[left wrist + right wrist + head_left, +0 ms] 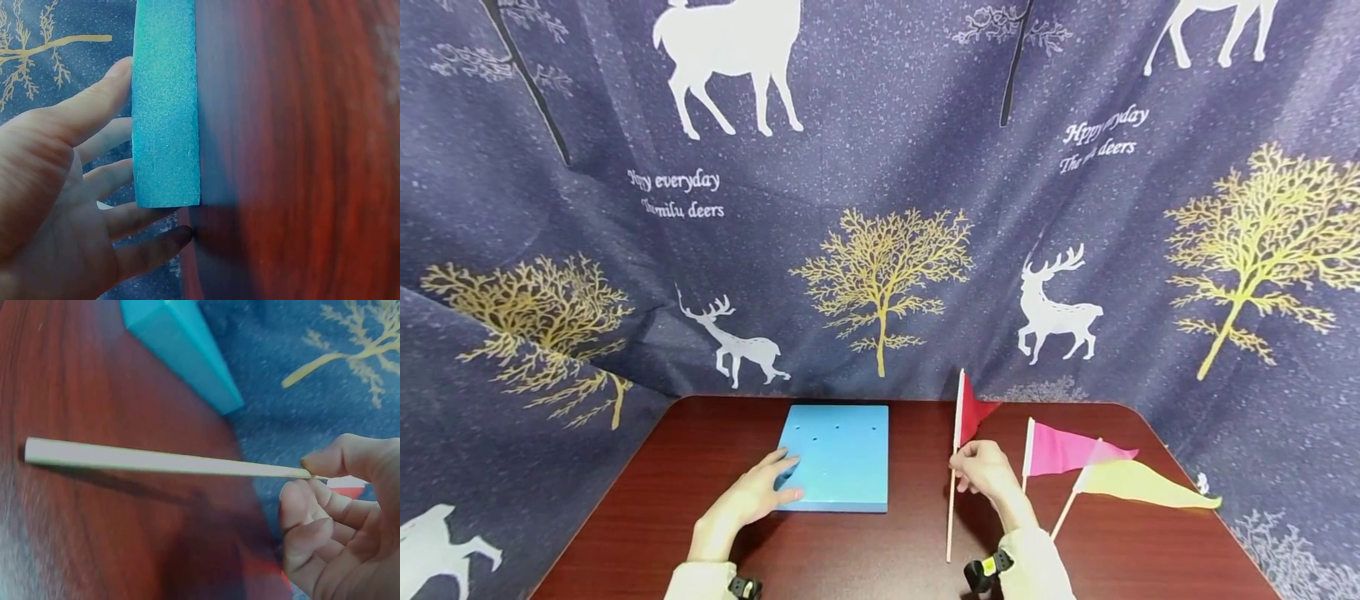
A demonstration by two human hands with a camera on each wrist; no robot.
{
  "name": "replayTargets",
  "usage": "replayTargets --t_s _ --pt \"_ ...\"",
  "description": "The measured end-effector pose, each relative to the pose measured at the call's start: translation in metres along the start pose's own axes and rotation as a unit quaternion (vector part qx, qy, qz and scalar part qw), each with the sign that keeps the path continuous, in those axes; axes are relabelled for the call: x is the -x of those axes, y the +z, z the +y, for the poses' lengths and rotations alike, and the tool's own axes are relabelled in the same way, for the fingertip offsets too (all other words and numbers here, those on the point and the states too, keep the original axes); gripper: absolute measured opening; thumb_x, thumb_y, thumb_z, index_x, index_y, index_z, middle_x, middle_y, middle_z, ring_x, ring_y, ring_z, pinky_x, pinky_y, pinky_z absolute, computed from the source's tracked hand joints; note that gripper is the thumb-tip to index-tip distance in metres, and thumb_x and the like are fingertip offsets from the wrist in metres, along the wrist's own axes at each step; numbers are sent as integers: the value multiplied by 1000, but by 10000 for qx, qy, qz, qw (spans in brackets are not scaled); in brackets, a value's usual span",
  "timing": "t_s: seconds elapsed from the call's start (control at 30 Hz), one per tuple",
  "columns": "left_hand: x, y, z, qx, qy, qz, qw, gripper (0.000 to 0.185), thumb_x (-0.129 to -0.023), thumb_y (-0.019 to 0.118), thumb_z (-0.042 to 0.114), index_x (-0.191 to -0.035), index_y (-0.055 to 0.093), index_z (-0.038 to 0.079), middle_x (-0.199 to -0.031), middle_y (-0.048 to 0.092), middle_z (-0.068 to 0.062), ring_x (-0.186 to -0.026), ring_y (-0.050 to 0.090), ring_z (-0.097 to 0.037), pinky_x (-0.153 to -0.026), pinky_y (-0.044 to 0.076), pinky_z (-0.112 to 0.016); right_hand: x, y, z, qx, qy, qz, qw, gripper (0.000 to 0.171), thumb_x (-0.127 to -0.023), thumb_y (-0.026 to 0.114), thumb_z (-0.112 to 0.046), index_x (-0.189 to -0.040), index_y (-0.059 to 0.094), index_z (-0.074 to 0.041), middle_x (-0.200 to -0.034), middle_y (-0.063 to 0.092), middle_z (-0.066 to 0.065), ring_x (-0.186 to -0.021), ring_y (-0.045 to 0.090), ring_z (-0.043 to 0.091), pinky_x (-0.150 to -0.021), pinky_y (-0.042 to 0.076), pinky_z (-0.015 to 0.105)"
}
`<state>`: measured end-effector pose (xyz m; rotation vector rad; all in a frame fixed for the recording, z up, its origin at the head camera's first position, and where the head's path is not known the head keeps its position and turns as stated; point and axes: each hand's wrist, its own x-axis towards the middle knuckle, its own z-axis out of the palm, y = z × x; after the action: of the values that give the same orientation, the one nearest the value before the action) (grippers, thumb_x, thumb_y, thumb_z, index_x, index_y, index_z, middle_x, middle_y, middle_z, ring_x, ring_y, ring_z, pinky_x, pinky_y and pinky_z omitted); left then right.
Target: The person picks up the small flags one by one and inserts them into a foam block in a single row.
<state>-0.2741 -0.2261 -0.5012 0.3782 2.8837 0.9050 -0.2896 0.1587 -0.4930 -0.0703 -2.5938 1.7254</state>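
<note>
A blue foam block with several small holes in its top lies flat on the dark red table. My left hand rests on its near left corner with fingers straight; the left wrist view shows the block's edge beside my spread left hand. My right hand pinches the wooden stick of a red flag, held nearly upright with its lower end near the table. The right wrist view shows the thumb and forefinger of my right hand closed on the stick.
A pink flag and a yellow flag lie on the table to the right of my right hand. A dark blue curtain printed with deer and gold trees hangs round the back and sides of the table.
</note>
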Motion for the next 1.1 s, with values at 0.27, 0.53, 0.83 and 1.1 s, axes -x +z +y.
replayTargets --t_s 0.27,0.53,0.83,1.1 --pt "0 1 1 32 -52 -53 10000 63 -87 74 34 -140 54 7 -151 36 -21 -137 34 -42 -102 33 -61 6 8 -22 -711 -649 251 9950 4 -82 65 3 -80 62 2 -64 64 10 -49 63 25 -45 48 32" --pt "-3 -1 4 -25 -23 -30 10000 63 -87 74 34 -140 54 6 -150 37 -20 -137 34 -42 -102 34 -59 3 30 -42 -1102 -1594 487 9798 7 -86 68 2 -84 61 1 -65 65 12 -56 65 35 -51 54 38" --pt "-2 0 4 18 -7 -17 10000 64 -86 75 35 -140 54 6 -151 37 -20 -137 34 -43 -102 33 -60 20 47 -83 -1152 -2305 643 9641 7 -86 66 7 -91 61 10 -75 66 26 -59 65 40 -54 55 34" --pt "0 -2 3 6 48 -11 10000 65 -86 75 35 -140 54 5 -150 37 -22 -136 34 -44 -101 34 -61 -6 67 -73 -892 -2641 1087 9542 9 -85 70 2 -86 63 -2 -73 69 8 -54 64 17 -53 53 27"
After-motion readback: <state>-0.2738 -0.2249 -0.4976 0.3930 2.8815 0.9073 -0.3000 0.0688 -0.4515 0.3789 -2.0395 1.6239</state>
